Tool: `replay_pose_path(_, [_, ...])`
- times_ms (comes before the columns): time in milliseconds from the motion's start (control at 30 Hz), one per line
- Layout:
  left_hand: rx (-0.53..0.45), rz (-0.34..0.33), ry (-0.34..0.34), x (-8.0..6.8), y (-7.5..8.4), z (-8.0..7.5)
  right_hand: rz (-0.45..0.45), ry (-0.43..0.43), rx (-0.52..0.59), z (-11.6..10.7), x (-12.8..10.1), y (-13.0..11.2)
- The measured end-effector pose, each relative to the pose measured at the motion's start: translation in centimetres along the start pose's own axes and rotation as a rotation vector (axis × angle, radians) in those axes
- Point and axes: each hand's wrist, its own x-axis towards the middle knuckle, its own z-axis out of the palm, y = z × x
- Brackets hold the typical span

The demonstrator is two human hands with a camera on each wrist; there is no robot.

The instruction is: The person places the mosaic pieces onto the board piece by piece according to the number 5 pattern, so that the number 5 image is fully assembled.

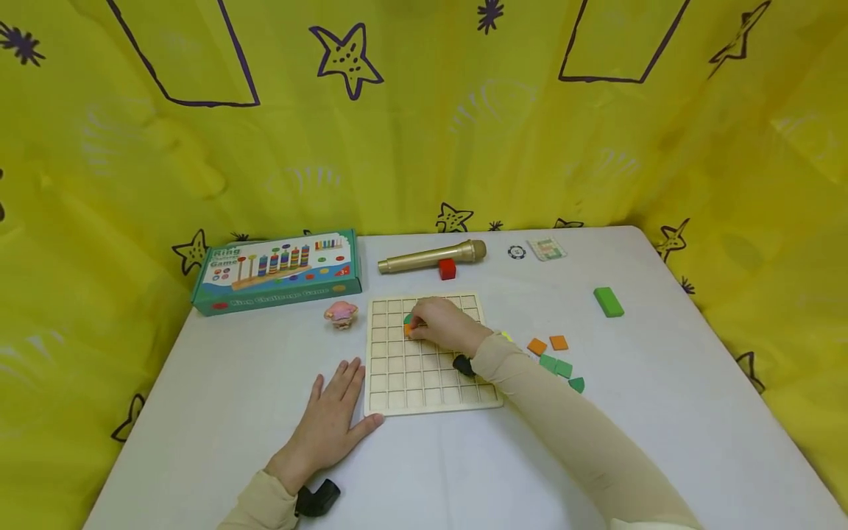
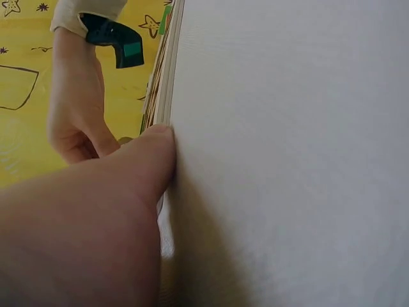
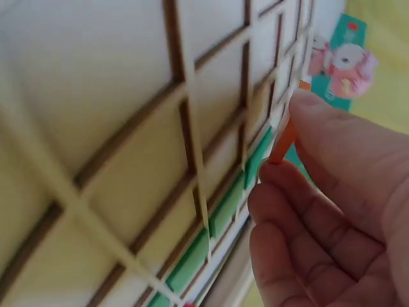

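Observation:
A wooden grid board [image 1: 414, 380] lies on the white table. Over its upper middle cells, my right hand [image 1: 447, 324] pinches a small orange tile [image 3: 283, 142] between thumb and fingertips. In the right wrist view, several green tiles [image 3: 190, 261] sit in a row of cells; in the head view the hand hides most of them. My left hand [image 1: 327, 427] rests palm down on the table at the board's left side, fingers straight. Its thumb touches the board's edge by the near left corner.
Right of the board lie loose orange tiles [image 1: 559, 343], green tiles [image 1: 564, 369] and a partly hidden yellow piece [image 1: 506, 336]. Behind are a game box [image 1: 278, 272], pink figurine [image 1: 341, 314], gold microphone [image 1: 430, 258], red cube [image 1: 447, 269], chip [image 1: 517, 252] and green block [image 1: 608, 302].

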Motion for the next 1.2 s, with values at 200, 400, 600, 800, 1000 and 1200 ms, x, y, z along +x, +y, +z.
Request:
replay_pose_path(200, [0.004, -0.010, -0.010, -0.1, 0.1, -0.1, -0.034, 0.003, -0.120, 0.9, 0.5, -0.5])
replay_pose_path(400, [0.006, -0.020, -0.022, -0.1, 0.2, 0.0, -0.109, 0.038, -0.201, 1.3, -0.1, -0.3])
replay_pose_path(600, [0.020, -0.034, -0.033, -0.1, 0.2, 0.1, -0.121, 0.005, -0.033, 0.1, -2.4, 0.4])
replay_pose_path(800, [0.024, -0.035, -0.017, 0.0, 0.1, 0.1, 0.097, 0.129, 0.009, -3.7, -6.9, 3.3])
replay_pose_path(1000, [0.006, -0.037, -0.010, -0.3, 0.0, 0.1, 0.372, 0.097, -0.056, -5.6, -12.5, 7.7])
replay_pose_path(1200, [-0.016, -0.027, -0.005, -0.3, 0.2, 0.3, 0.425, 0.082, -0.114, -5.2, -15.8, 9.2])
